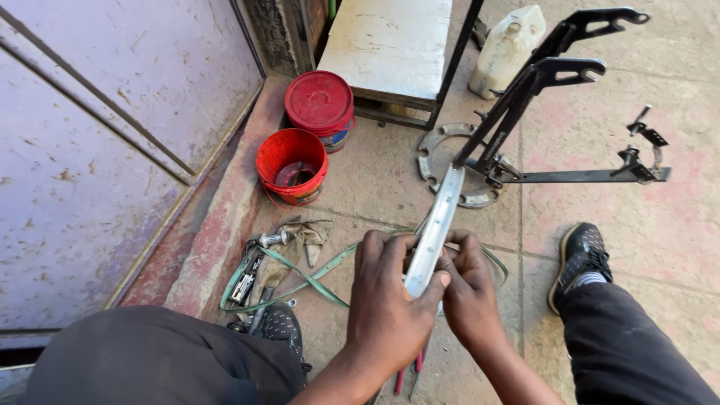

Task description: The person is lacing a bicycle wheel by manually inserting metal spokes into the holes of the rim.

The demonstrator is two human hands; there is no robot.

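Head view, looking down at a concrete floor (pixel 375 187) in sunlight. Far left stands a purple metal door (pixel 112 112). Beside its lower edge, on the floor, lie scattered hand tools (pixel 259 274) with a dirty rag and a green strap (pixel 315 274) that loops across toward the hands. Behind these sit two red buckets: the nearer open bucket (pixel 292 165) and, just behind it, a lidded bucket (pixel 320 105). Further back is a pale metal stand (pixel 390 45) on a dark frame.

At the centre, the left hand (pixel 390 300) is clenched around the lower end of a silver wheel rim (pixel 435 225), thumb pressed on its face. The right hand (pixel 469 289) grips the same rim from the other side, fingers curled behind it, the two hands touching. The rim is seen edge-on, a curved bright band running up and away from the hands toward a black truing stand (pixel 540 97). That stand rests on the floor, its two forked arms tilted up to the right and a flat bar stretching out to the right. A toothed metal ring (pixel 439 161) lies under its base. Behind stands a white plastic jug (pixel 506 49).

Lower right, a black shoe (pixel 581 259) and dark trouser leg rest on the floor; the other knee fills the lower left.
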